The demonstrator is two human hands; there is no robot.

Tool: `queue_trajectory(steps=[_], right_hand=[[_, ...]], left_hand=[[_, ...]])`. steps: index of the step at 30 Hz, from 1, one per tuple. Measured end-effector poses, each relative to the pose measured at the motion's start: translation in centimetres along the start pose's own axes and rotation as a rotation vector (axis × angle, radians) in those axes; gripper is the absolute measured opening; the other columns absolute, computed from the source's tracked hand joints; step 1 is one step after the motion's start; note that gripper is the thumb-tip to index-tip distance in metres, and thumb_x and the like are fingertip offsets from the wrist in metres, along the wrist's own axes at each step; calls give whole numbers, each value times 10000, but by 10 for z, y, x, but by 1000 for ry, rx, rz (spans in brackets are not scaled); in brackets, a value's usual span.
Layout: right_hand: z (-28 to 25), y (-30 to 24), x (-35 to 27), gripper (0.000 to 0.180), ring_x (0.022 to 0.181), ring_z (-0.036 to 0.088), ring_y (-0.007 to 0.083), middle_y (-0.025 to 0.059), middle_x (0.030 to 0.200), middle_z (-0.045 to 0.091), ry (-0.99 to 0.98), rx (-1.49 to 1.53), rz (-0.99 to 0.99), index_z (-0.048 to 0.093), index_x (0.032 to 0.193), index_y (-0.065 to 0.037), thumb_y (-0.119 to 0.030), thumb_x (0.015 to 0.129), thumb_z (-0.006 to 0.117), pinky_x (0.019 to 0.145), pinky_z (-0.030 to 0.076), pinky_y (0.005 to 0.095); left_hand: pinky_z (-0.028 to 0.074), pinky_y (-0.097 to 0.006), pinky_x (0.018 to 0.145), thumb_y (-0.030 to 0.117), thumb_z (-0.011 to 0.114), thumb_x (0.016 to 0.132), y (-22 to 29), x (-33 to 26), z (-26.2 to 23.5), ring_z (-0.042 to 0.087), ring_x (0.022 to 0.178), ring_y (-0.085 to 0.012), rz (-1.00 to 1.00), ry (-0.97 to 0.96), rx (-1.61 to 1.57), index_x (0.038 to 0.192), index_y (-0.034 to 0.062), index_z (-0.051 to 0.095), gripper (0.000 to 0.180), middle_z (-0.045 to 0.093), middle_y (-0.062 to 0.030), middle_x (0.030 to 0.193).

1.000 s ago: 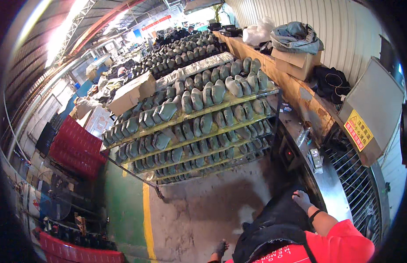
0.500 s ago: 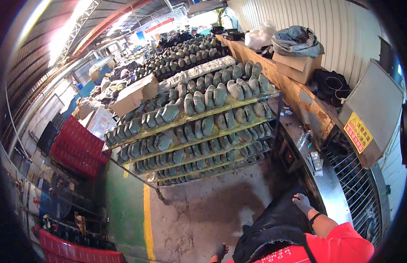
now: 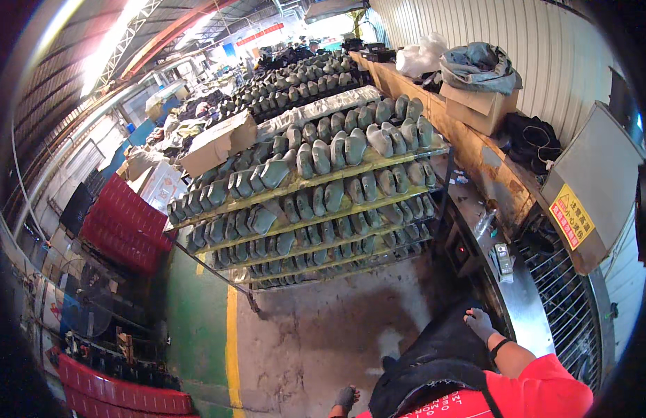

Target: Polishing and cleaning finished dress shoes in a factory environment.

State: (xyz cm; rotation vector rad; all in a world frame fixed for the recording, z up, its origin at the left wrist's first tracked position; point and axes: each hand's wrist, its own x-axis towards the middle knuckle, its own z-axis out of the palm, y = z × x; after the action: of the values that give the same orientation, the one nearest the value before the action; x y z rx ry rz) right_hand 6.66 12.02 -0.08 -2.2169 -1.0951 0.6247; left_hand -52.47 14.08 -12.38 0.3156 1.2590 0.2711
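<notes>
My right hand (image 3: 480, 323), in a grey glove with bare fingertips and a dark band at the wrist, hangs beside the dark apron (image 3: 434, 355) near the metal bench. Its fingers are loosely bent and apart, and nothing shows in them. At the lower edge, my left hand (image 3: 347, 398) wears a dark glove with bare fingertips; its fingers are apart over the floor and it appears to hold nothing. Ahead stands a multi-level rack (image 3: 305, 182) lined with rows of grey-green, shoe-shaped pieces (image 3: 321, 157). Neither hand touches the rack.
To the right runs a metal bench (image 3: 528, 306) with a small device (image 3: 503, 262) on it, beside a wire grille (image 3: 556, 292). A warning-labelled panel (image 3: 594, 181) leans there. A cardboard box (image 3: 218, 143) tops the rack. Red slatted panels (image 3: 124, 223) stand left, past a yellow floor line (image 3: 232, 341).
The view has shifted slightly, so the rack and bench sit a little differently in the picture. My left hand has moved slightly; my right hand stays by the apron.
</notes>
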Motion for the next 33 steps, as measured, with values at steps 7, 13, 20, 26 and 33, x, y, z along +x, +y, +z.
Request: queue_trajectory(steps=[7,13,20,26,33], right_hand=[[8,10,2,451,1187,680,364,206,1178,740,65,-32,-67,752,1153,-29,-368,857,776,1043,519,437],[6,0,6,461,1292,597,388,222,1318,674,-78,-14,33,739,1189,-55,-409,895,733,1098,462,460],[7,0,3,435,1128,705,347,202,1171,738,-10,38,15,738,1167,-1,-336,891,756,996,533,414],[12,4,2,442,1092,714,320,192,1136,741,50,-13,-81,724,1205,6,-305,894,766,969,543,401],[12,5,7,473,1136,711,309,186,1204,743,-9,23,-3,717,1227,16,-317,895,761,985,546,393]], left_hand=[[574,-424,688,402,575,1043,17,-1,21,698,804,-257,80,141,63,1257,163,592,321,694,-82,963],[522,-399,617,393,560,1058,14,-9,16,664,774,-229,-10,82,67,1087,186,586,210,666,-55,930],[480,-383,549,375,398,1110,6,-20,20,641,702,-226,-4,99,133,957,232,535,250,642,-54,875],[511,-388,571,353,477,1081,7,-23,14,664,715,-233,7,-1,142,983,205,568,200,666,-70,863],[531,-396,585,341,531,1047,13,-19,24,680,710,-229,6,168,87,965,152,601,217,688,-78,851]])
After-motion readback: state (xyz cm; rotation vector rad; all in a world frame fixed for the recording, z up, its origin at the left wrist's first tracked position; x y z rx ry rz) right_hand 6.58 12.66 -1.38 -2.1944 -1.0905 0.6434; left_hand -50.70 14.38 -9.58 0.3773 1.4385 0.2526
